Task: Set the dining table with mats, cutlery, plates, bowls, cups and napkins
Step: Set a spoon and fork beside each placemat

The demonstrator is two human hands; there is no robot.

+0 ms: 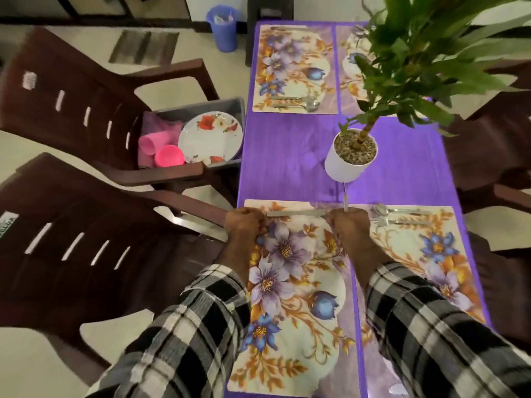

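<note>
Four floral mats lie on the purple table. At the far edge of the near-left mat [287, 282] a table knife [296, 214] lies crosswise between my hands. My left hand [245, 222] pinches its left end with curled fingers. My right hand [349, 225] is at its right end and grips a second thin piece of cutlery [345, 201] that sticks up out of the fist. The near-right mat [416, 254] carries a spoon and fork [402, 215]. Cutlery [298, 101] also lies on the far-left mat [293, 67]. The far-right mat [350, 67] is partly hidden by leaves.
A white potted plant [350, 156] stands mid-table, just beyond my right hand. A grey bin [201, 106] on the left chair holds floral plates [211, 136] and pink cups [162, 152]. Brown plastic chairs flank the table. A blue jug [222, 27] stands on the floor.
</note>
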